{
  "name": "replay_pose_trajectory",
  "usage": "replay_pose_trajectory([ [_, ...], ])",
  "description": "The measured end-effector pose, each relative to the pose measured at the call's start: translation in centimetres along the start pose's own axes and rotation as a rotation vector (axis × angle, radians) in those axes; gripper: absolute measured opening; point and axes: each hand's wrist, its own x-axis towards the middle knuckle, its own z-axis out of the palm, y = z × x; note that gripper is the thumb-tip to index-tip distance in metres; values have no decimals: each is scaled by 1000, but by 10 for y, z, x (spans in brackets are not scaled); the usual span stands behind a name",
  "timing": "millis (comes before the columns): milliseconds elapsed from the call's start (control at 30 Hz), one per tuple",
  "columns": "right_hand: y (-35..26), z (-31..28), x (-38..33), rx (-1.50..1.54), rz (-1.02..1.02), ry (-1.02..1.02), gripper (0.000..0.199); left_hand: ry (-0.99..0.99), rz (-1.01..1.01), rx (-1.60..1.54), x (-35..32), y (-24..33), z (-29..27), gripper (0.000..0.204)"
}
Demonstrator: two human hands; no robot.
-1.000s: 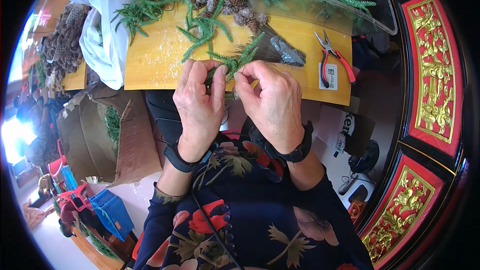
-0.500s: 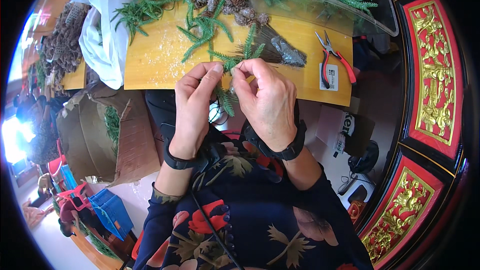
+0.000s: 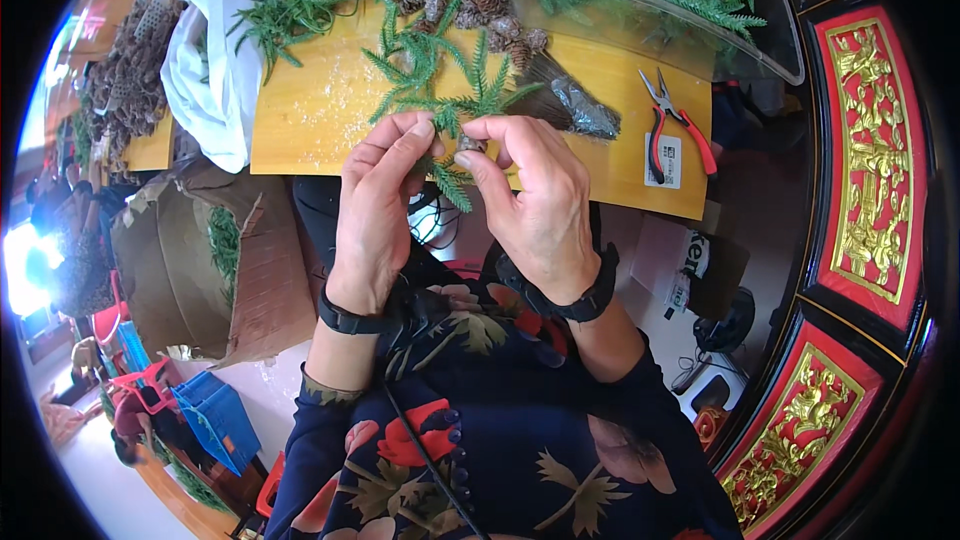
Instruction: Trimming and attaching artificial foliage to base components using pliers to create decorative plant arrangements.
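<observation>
My left hand (image 3: 378, 195) has thumb and forefinger pinched on a green artificial pine sprig (image 3: 453, 186) at the table's near edge. Some of the sprig's needled tips point up over the table and one hangs below my fingers. Close beside it, my right hand (image 3: 548, 195) pinches a small brown pine cone (image 3: 471, 143) between thumb and fingers, against the sprig's middle. Where stem and cone meet is partly hidden by my fingertips. Just beyond my right hand lies a bundle of thin dark wires (image 3: 545, 78) in clear plastic.
Red-handled pliers (image 3: 663, 100) lie open on the yellow tabletop (image 3: 320, 90), at right. Loose pine cones (image 3: 485, 5) and a clear bin (image 3: 620, 5) of green sprigs stand at the back. Left are a white plastic bag (image 3: 205, 75) and a cardboard box (image 3: 190, 260).
My right hand has turned and its fingers have opened somewhat, so the pine cone now shows in its pinch. The sprig has shifted a little between my hands.
</observation>
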Motion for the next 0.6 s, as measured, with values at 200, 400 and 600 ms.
replay_pose_trajectory([
  [200,1,0,2,-52,-170,26,19,-129,-267,-377,4,-4,-12,14],
  [400,3,2,1,-51,-210,60,19,-149,-248,-335,1,-7,-10,14],
  [600,2,2,-1,-13,-224,73,19,-106,-5,-130,-3,-6,-4,11],
])
